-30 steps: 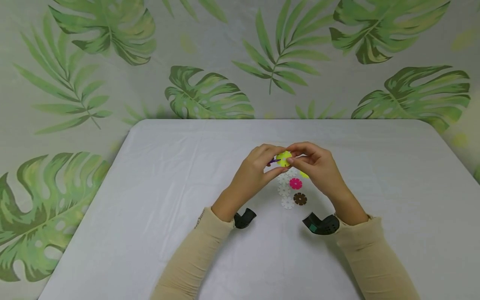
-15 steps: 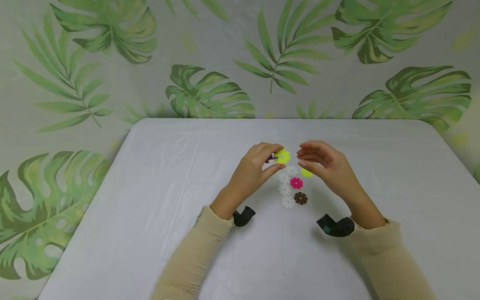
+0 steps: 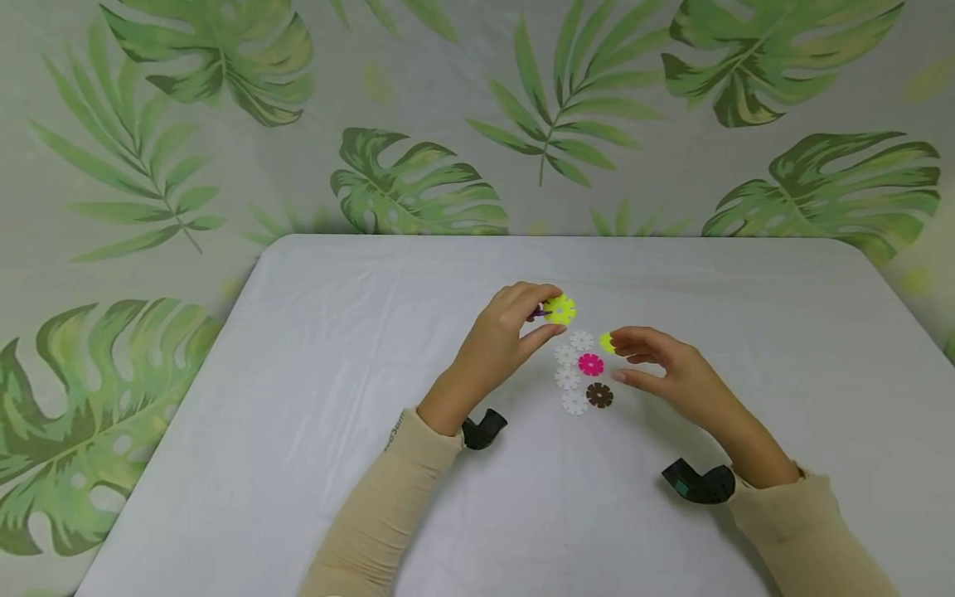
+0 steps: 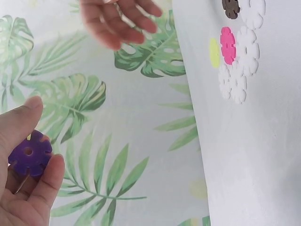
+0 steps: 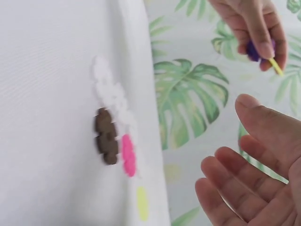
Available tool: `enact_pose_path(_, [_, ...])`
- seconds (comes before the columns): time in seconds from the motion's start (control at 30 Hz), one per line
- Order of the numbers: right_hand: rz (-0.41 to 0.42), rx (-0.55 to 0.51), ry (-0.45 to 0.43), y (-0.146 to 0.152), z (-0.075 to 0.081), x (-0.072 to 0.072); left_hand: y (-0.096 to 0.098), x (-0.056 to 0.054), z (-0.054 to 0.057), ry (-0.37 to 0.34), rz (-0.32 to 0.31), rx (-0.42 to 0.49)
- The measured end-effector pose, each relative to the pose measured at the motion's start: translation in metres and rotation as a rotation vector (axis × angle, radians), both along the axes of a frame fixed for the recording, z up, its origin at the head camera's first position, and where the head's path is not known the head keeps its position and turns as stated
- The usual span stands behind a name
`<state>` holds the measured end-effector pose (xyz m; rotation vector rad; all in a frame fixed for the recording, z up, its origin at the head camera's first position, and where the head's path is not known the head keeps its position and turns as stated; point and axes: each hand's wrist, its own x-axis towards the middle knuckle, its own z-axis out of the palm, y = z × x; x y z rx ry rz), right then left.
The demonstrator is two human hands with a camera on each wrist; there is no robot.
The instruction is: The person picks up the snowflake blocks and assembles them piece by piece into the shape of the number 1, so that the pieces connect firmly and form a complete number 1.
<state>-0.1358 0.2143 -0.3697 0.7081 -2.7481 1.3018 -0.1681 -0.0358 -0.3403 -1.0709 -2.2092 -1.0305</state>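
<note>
Head view: a person in beige sleeves works over a white table (image 3: pixel 373 373) set against a leaf-print backdrop. The left hand (image 3: pixel 507 332) is raised above the table, thumb and fingers pinching a joined pair of notched plastic discs: a yellow disc (image 3: pixel 559 309) at the fingertips with a purple disc (image 3: pixel 539 313) slotted in just behind it. The right hand (image 3: pixel 671 377) hovers low, fingers loosely spread and holding nothing. Just beyond its fingertips lie loose discs: a pink disc (image 3: pixel 590 364), a brown disc (image 3: pixel 599 395), several white discs (image 3: pixel 573 402) and a second yellow one (image 3: pixel 607 342) touching its index finger.

Left wrist view: the purple disc (image 4: pixel 29 156) sits between thumb and curled fingers of the left hand (image 4: pixel 26 179), gripped by its edge. The loose discs lie well apart from this grip.

Right wrist view: the right hand (image 5: pixel 254 179) shows an open palm with relaxed fingers. The pink disc (image 5: pixel 128 155) and brown disc (image 5: pixel 106 136) lie beside it.

Risk, as a judgement: the edge pinch is shallow, so the joined pair could twist apart or slip out, and the low right hand could scatter the closely packed loose discs.

Some small writing shows on the left cuff but is too small to read
</note>
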Motion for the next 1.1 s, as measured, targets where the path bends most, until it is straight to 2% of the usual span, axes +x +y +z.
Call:
enact_pose_path(0.3, [0.043,0.021,-0.138,0.006,-0.03,0.0,-0.001,-0.001,-0.001,0.0,-0.001,-0.004])
enact_pose_path(0.53, [0.062,0.088,-0.13,0.004,-0.043,-0.002,-0.002,-0.001,0.0,-0.011,0.0,-0.009])
enact_pose_path(0.8, [0.075,0.15,-0.109,-0.001,-0.045,-0.001,-0.003,-0.001,0.002,-0.007,0.001,-0.011])
enact_pose_path(1.1, [0.066,0.086,-0.195,-0.002,-0.041,0.0,-0.003,-0.002,0.0,0.0,-0.004,-0.008])
